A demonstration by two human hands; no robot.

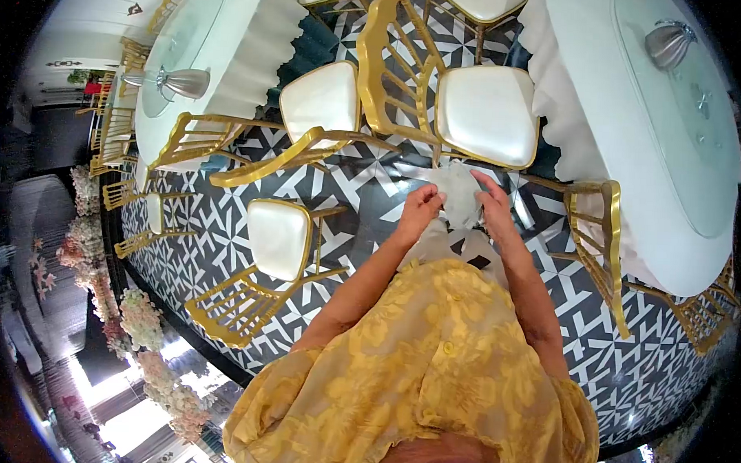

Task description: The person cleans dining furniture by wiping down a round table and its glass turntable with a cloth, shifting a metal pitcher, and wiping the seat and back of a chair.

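- Two bare hands work close to each other in front of the body; I take twelve o'clock as straight ahead from them.
- Between them is the task's thing, a grey-white cloth (459, 190), above the patterned floor (371, 203). Its exact kind I cannot tell.
- At nine o'clock of the cloth, the left hand (422, 207) has its thumb and fingers brought together, seemingly pinching the near edge.
- At three o'clock, the right hand (494, 205) has its forefinger stretched forward; whether it grips the cloth, I cannot tell.
- Between twelve and one stands a gold chair with a white seat (486, 113); between one and two, a table with white covering (587, 117); between eight and nine, another white seat (279, 240).
- In my judgement, the step in hand is handling or arranging this cloth. The next move calls for a sure hold on the right edge, with the left pinch kept steady.
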